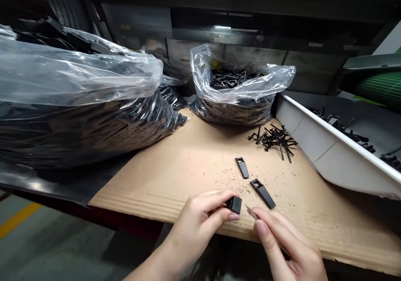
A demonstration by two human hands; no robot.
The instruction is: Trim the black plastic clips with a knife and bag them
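Observation:
A small black plastic part point(234, 204) is pinched between the thumb and fingers of my left hand point(205, 218), above the cardboard's front edge. My right hand point(286, 243) is closed on a small pointed blade point(251, 212), its tip just right of the black part and apart from it. Beyond my hands, two tapered black pieces, each with a square opening, lie on the cardboard point(150, 172): a nearer one point(265, 195) and a farther one point(242, 168). Small shavings are scattered around them.
A pile of thin black parts point(277, 141) lies beside a white bin point(338, 143) holding black parts. An open plastic bag point(233, 105) of black parts stands at the back. A larger filled bag point(78, 122) takes up the left.

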